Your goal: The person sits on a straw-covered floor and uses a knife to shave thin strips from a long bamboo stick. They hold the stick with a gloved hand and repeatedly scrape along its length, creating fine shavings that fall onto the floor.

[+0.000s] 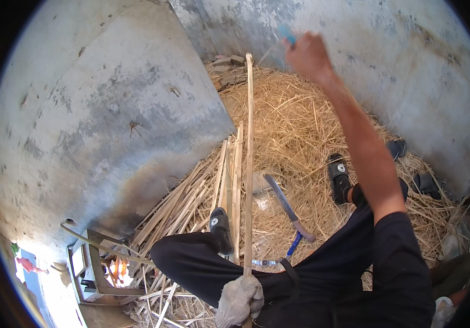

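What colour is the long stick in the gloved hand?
The stick is pale tan, best seen in the head view.

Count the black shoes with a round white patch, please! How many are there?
2. The left shoe is over the pale wood strips, and the right shoe is on the straw. More may be hidden at the far right.

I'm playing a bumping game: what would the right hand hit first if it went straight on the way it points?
Probably the stained grey wall ahead of the right hand, though how far off is unclear.
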Demonstrator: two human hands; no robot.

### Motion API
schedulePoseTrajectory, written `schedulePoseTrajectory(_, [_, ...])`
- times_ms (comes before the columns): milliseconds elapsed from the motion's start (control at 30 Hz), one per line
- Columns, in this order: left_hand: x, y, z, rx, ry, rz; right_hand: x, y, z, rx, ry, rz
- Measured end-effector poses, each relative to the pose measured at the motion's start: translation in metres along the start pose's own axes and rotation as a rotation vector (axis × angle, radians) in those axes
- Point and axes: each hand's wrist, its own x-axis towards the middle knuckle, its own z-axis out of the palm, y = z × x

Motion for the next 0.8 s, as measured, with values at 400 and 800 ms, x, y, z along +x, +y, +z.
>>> schedulePoseTrajectory(400, [0.021, 0.004, -0.007, -0.120, 0.010, 0.288, -0.096, 0.033, 0.016, 0.788, -0.141, 0.015])
schedulePoseTrajectory(800, [-0.005, 0.000, 0.021, 0.081, -0.127, 0.228, -0.123, -0.028, -0.004, 1.253, -0.108, 0.163])
